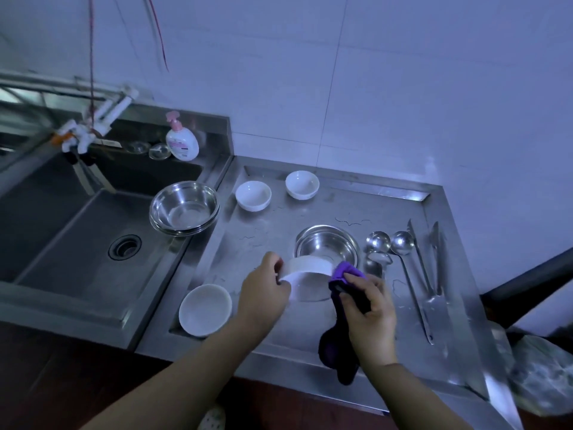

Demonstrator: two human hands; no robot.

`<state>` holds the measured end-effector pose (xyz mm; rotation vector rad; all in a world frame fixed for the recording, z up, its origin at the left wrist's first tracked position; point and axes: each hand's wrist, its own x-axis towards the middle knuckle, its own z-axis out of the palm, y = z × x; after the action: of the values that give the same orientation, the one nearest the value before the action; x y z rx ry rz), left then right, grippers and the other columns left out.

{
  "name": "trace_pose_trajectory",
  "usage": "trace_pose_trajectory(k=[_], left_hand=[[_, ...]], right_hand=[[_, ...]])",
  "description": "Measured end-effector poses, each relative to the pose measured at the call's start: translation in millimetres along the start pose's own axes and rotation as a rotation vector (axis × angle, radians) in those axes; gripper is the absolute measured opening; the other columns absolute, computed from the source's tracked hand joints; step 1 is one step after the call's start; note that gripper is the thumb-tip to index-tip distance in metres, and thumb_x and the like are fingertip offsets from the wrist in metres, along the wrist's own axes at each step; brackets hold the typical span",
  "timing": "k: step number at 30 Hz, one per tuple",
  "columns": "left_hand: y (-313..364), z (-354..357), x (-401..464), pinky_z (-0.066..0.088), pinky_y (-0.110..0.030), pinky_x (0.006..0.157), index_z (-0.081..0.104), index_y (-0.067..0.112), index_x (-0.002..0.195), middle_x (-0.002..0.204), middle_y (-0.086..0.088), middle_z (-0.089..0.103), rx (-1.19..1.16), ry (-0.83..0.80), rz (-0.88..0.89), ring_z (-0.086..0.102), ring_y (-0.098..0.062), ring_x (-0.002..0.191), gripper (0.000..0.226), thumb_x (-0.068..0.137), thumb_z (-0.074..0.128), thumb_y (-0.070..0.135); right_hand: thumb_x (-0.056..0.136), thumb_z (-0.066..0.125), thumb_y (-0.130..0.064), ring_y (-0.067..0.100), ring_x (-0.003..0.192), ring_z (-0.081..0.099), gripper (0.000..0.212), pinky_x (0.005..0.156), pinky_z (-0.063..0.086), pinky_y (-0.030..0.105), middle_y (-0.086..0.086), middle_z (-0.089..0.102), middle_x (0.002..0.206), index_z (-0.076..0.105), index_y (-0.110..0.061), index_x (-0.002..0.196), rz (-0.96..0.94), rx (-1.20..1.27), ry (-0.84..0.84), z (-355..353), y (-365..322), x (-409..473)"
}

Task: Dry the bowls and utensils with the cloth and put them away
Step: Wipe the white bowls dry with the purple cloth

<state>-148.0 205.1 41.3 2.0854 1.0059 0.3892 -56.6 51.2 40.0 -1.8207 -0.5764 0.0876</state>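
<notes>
**A:** From the head view, what is going on over the desk (310, 346)?

**B:** The left hand (263, 293) is holding a white bowl (305, 276) by its near rim, tilted on its side above the steel. The right hand (367, 308) is gripping a purple cloth (342, 276) and pressing it against the bowl's right edge, with the rest of the cloth hanging down below the wrist.

**A:** So both grips are closed on something?

**B:** Yes: the left one is pinching the bowl, the right one is bunched round the cloth.

**A:** How far along is the job looking?

**B:** Early, I'd judge. Nothing appears to have been put away. Another white bowl (205, 309) is sitting at the desk's near left corner, two small white bowls (253, 195) are standing near the back wall, and a steel bowl (327, 245) is waiting just beyond the hands. Ladles (401, 243) and tongs (434, 259) are lying to the right, and stacked steel bowls (184, 207) are resting on the sink (77, 243) edge.

**A:** Are any of those already dry?

**B:** I can't tell; water streaks are showing on the steel around them.
</notes>
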Motion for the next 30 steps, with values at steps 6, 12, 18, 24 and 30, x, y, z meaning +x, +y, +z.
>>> trace_pose_trajectory(k=[6,12,18,24,30], left_hand=[[40.3,-46.1,-7.7,0.047,-0.026,0.074,0.057,0.031,0.119,0.097,0.008,0.062,-0.062,0.035,0.25,0.057,-0.011,0.086,0.052,0.073,0.051,0.009],[53.3,-77.2,-4.1,0.049,-0.017,0.06,0.053,0.043,0.1,0.101,0.023,0.052,-0.21,-0.047,0.326,0.059,-0.001,0.071,0.042,0.065,0.067,0.026],[66.5,-86.5,-6.3,0.04,-0.015,0.069,0.049,0.043,0.094,0.093,0.025,0.054,-0.239,0.128,0.311,0.053,0.003,0.088,0.039,0.06,0.066,0.053],[88.2,-84.2,-17.5,0.05,-0.031,0.066,0.054,0.026,0.086,0.071,0.003,0.061,-0.592,0.169,0.177,0.059,-0.01,0.067,0.036,0.067,0.058,0.056],[91.0,-90.2,-14.4,0.045,-0.029,0.063,0.05,0.017,0.08,0.065,0.008,0.059,-0.678,0.242,0.078,0.056,-0.007,0.06,0.028,0.082,0.057,0.045]], right_hand=[[0.08,0.066,0.011,-0.015,0.098,0.048,0.033,0.088,0.035,0.003,0.009,0.055,0.105,0.066,-0.014,0.101,-0.161,0.027,0.08,-4.6,-42.2,23.7],[0.079,0.066,0.013,-0.005,0.101,0.049,0.039,0.089,0.035,0.004,0.008,0.051,0.107,0.062,-0.019,0.102,-0.254,0.068,0.104,-9.2,-74.8,41.7],[0.073,0.071,-0.002,-0.011,0.105,0.038,0.042,0.09,0.032,0.005,0.011,0.04,0.108,0.048,-0.016,0.105,-0.422,0.05,0.306,1.2,-101.0,46.7],[0.085,0.056,-0.022,0.024,0.099,0.052,0.018,0.083,0.041,0.03,0.01,0.059,0.1,0.068,-0.01,0.093,-0.75,-0.376,0.174,23.7,-117.8,42.3],[0.091,0.04,-0.029,0.02,0.097,0.056,0.035,0.079,0.036,0.036,-0.005,0.063,0.101,0.065,-0.019,0.112,-0.76,-0.511,-0.038,30.2,-130.9,19.8]])
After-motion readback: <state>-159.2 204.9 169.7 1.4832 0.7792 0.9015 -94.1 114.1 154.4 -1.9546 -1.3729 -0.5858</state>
